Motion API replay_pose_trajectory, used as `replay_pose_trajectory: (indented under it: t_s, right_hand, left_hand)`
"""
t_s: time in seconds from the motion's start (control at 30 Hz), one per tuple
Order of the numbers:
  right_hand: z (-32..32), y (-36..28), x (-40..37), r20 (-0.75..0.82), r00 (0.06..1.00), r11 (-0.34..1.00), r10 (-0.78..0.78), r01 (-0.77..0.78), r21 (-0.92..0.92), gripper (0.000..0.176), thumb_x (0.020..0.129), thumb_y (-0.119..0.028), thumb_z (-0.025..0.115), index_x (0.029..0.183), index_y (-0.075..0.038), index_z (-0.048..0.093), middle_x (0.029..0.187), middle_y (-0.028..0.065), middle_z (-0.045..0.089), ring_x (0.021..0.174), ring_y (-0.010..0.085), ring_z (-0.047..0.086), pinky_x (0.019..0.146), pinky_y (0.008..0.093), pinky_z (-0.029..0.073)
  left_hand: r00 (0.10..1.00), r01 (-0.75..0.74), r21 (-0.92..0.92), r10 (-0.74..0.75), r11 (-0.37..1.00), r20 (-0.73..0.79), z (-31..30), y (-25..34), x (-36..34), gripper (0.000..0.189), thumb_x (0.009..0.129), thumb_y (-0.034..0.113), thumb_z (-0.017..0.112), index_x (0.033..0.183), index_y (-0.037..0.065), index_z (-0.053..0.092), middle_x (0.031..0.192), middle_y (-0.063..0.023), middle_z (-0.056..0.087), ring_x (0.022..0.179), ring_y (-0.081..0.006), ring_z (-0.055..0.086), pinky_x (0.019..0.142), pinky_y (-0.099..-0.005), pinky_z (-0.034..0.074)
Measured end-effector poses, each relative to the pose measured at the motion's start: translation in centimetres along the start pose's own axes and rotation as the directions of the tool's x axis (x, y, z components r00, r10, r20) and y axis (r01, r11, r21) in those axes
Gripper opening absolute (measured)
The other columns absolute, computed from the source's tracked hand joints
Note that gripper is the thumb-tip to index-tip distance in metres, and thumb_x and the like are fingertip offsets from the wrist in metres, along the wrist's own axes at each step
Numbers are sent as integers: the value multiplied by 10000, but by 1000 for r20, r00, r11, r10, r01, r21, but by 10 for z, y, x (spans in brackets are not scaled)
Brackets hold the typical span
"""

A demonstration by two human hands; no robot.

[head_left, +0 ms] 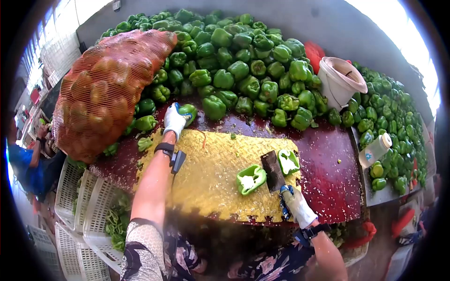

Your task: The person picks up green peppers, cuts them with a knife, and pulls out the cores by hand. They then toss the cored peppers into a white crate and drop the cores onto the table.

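Nearest, at left, white slatted crates stand below the bench, apparently where trimmings drop easily; the innermost holds green scraps. At the near right of the bench, I see the gloved right hand, its grip closed round the handle of a cleaver, whose blade points away from the wearer, a hold that I judge keeps the edge off the body. The blade lies between two pepper halves, the left half and the right half, both cut face up with pale cores showing. All three rest over a yellow mat, probably laid to spare the red bench top. Farther off, at the mat's far left edge, the gloved left hand is against a whole pepper; I cannot tell whether that grip is fully closed. A mesh sack of peppers leans at far left. Beyond, whole peppers form a heap, seemingly banked against the wall for ready reach, with a white bucket at its right.
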State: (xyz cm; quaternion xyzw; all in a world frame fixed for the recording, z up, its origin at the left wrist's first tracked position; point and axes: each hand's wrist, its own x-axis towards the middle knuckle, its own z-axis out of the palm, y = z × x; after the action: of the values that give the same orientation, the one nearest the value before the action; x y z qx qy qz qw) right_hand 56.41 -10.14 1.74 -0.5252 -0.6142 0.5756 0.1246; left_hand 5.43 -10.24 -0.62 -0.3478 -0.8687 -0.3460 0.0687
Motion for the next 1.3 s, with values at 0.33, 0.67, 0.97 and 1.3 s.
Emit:
replay_pose_trajectory:
  t_s: [0.33,0.67,0.97,1.3]
  right_hand:
    - [0,-18,-23,-3,1000,999,-9,9,-36,338,964,-385,521,1071,-71,587,658,-4,516,491,103,472,424,302,390]
    - [51,-63,-100,-85,955,819,-283,194,-540,684,947,-425,537,1439,11,352,1010,293,646,935,431,647,821,502,511]
    - [76,-60,-106,81,862,671,-501,446,-593,461,941,-343,555,1206,26,477,992,325,635,947,499,607,798,546,480]
    - [86,-62,-79,325,819,501,-473,553,-666,391,944,-233,503,1145,101,482,895,302,660,841,442,654,772,488,529]
  left_hand:
    - [932,281,-919,-309,277,192,-2,33,-180,372,833,114,788,1012,34,473,903,-34,520,810,-131,490,687,-294,494]
    - [882,399,-894,-353,203,313,4,86,-299,439,1047,393,445,1315,45,456,1148,-119,549,975,-189,568,862,-244,494]
    - [948,292,-646,-303,706,97,-6,97,-301,414,1016,355,547,1232,12,462,986,-85,588,840,-149,509,749,-302,454]
    - [960,266,-492,-180,829,215,-4,96,-316,429,926,285,587,1248,6,530,1095,-261,648,1052,-425,612,891,-450,479]
